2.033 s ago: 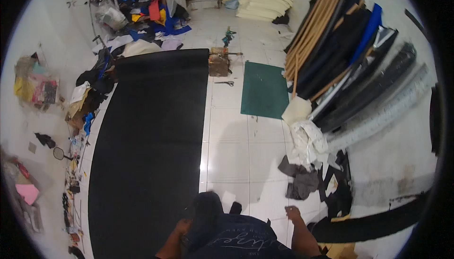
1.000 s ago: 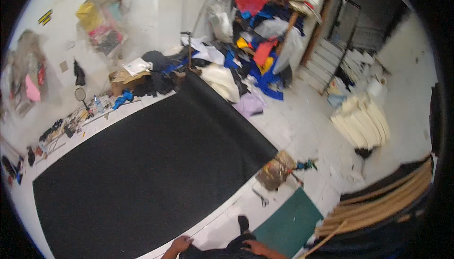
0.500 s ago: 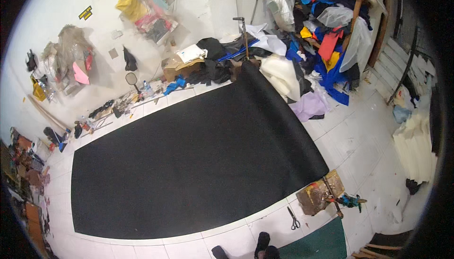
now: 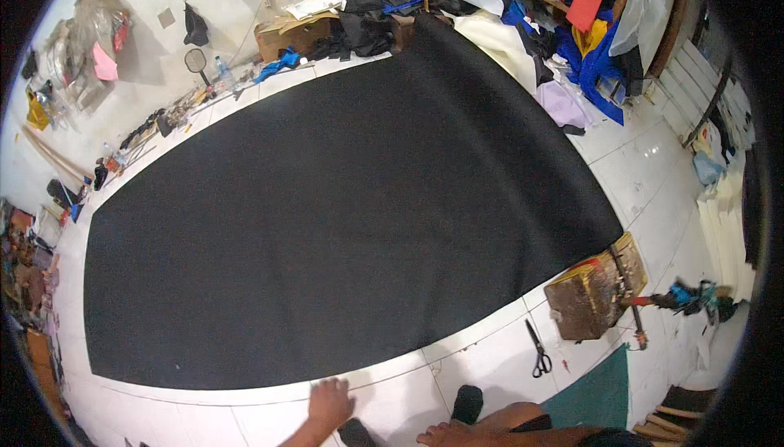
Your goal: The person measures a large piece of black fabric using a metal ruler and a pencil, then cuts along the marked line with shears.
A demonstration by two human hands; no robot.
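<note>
A large sheet of black fabric (image 4: 294, 235) lies spread over the floor, its right end wound into a thick roll (image 4: 523, 128). My left hand (image 4: 331, 404) is low over the floor at the sheet's near edge, fingers slightly apart, with nothing visible in it. Whether its fingertips touch the fabric I cannot tell. Farther right, my right hand (image 4: 443, 434) hangs at the lower rim near my dark-covered feet, fingers loosely extended and holding nothing visible. Black-handled scissors (image 4: 537, 351) rest on the tiles to the right, apart from both hands.
A worn wooden block (image 4: 584, 304) supports the roll's near rod end, with a tool wrapped in coloured strips (image 4: 690, 293) beside it. Green fabric (image 4: 592, 394) lies at the lower right. Cloth scraps (image 4: 588, 63) pile up behind the roll; clutter lines the wall (image 4: 171, 112).
Both hands have come into view at the lower edge. The view has tilted down and come closer, so the black fabric appears larger. The scissors stay on the floor.
</note>
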